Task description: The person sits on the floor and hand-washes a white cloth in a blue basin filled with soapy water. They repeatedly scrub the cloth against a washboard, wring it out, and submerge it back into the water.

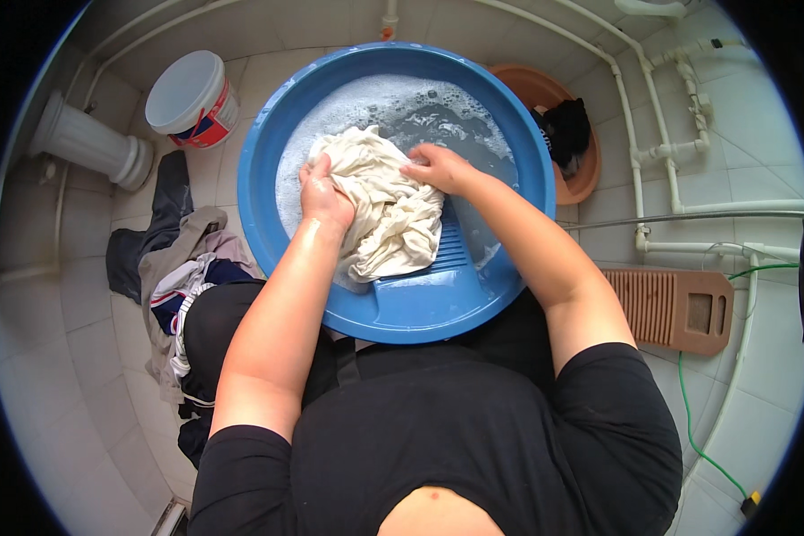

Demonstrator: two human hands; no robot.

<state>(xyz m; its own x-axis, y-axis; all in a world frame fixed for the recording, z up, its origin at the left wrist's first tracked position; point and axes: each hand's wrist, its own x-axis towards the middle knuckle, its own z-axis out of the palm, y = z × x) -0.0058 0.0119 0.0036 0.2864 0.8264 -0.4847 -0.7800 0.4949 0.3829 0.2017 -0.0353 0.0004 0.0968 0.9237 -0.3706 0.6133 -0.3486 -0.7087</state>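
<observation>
A bunched, wet cream-white garment [389, 210] lies over the ribbed washboard slope [451, 246] inside a large blue basin [257, 210]. Its exact kind cannot be made out in the folds. My left hand [324, 195] grips the left edge of the cloth, thumb up and fingers partly hidden beneath it. At the upper right of the bundle, my right hand [439, 170] has its fingers bent and pinched on the fabric. Soapy grey water [429, 121] with white foam fills the far part of the basin.
A white bucket [188, 94] and a white pedestal [89, 143] stand at the far left. Piled clothes [188, 259] lie on the left floor. An orange-brown basin [590, 179] holds dark cloth at right, near a brown washboard [670, 308], white pipes [630, 116] and a green cord [692, 429].
</observation>
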